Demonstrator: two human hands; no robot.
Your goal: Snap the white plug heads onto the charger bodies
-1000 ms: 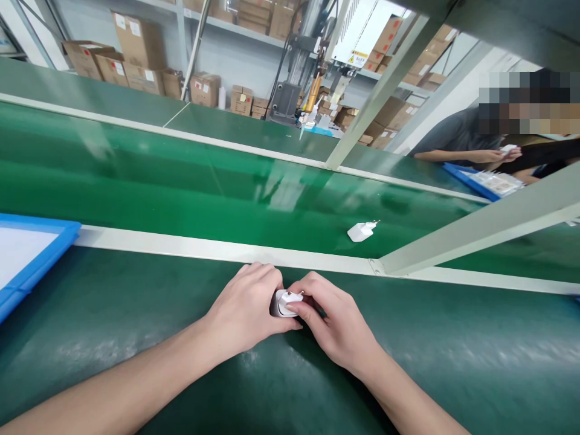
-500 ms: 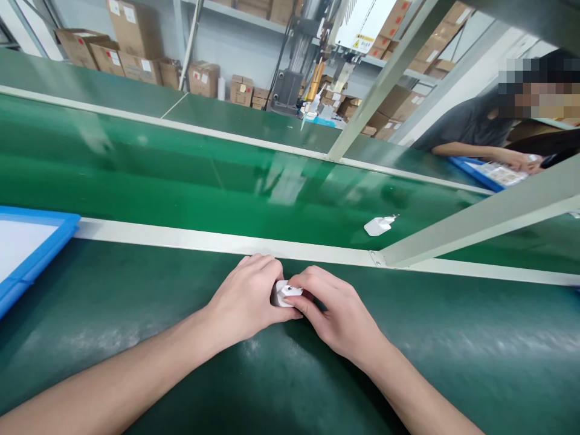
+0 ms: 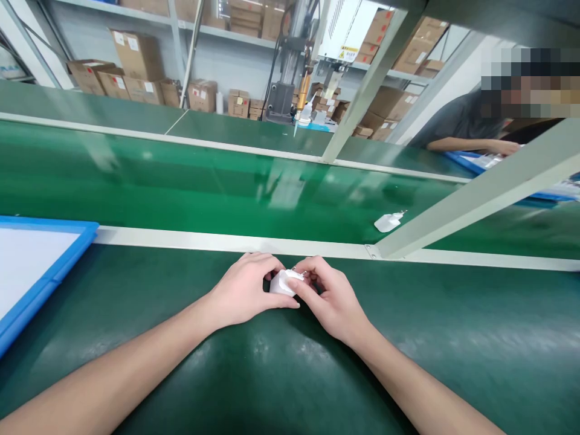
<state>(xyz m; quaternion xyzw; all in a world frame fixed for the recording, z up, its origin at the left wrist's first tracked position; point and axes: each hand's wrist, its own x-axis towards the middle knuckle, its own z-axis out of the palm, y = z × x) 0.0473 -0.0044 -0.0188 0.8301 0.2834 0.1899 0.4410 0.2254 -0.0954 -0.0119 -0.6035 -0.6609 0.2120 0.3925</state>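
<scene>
A small white plug-in charger (image 3: 281, 283) with two metal pins is between my hands, just above the green worktop. My left hand (image 3: 244, 290) curves around its body from the left, thumb along the near side and fingers at the far side. From the right, my right hand (image 3: 333, 296) pinches the pin end between thumb and fingers. The pins stick out to the upper right, and the fingertips partly hide that end. A second white charger (image 3: 387, 223) lies on the bright green belt beyond the pale rail, its pins pointing right.
A blue-rimmed tray (image 3: 67, 266) with a white inside stands at the left. The pale rail (image 3: 217, 241) separates worktop and belt; a slanted post (image 3: 475, 196) rises at right. Behind are a bench machine (image 3: 283, 99) and cardboard boxes (image 3: 140, 57). A co-worker (image 3: 457, 124) sits far right.
The charger has turned between my hands, so more of its side and its pins show. My left fingers have loosened slightly. The whole view has shifted a little.
</scene>
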